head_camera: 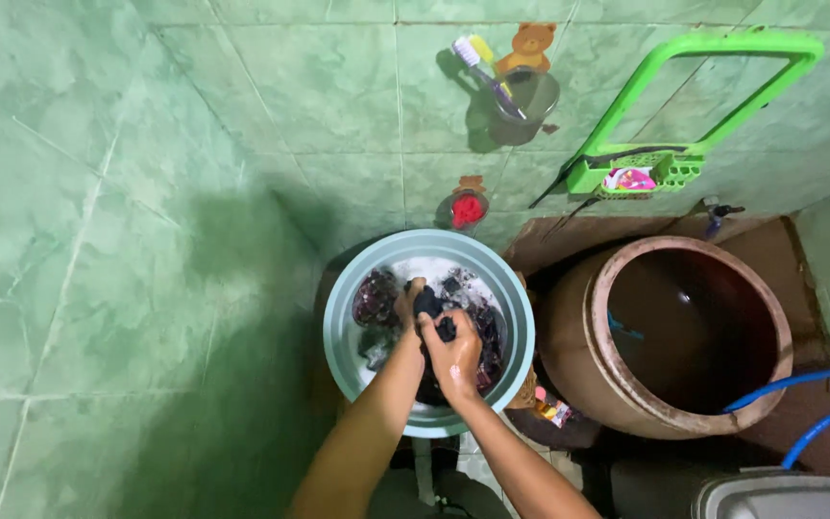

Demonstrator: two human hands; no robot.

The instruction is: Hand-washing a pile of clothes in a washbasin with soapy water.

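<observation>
Head view: I look straight down at a green-tiled washing corner, both of my hands over a basin.
Left hand (409, 300): I have it curled shut on the far end of the dark cloth (431, 306), fingers wrapped around the bunched fabric.
Right hand (453, 354): I have it closed in a fist on the near part of the same dark cloth, touching the left hand's grip just beyond it.
Dark cloth: bunched and wet between my two hands, above the middle of the basin, its lower part trailing into the water.
Basin (348, 332): round, pale blue-green, on the floor near the middle of the scene; it holds sudsy water and more dark, patterned laundry (375, 296) on the left.
Clay jar (569, 336): large, brown, just right of the basin, with dark water inside.
Blue hoses (799, 380): two, coming in from the right edge over the jar's near rim.
Green rack (694, 96): on the far wall, with a small pink thing in its tray.
Brush holder (526, 96): on the far wall, holding toothbrushes.
Red cup (467, 210): small, on the wall just beyond the basin.
</observation>
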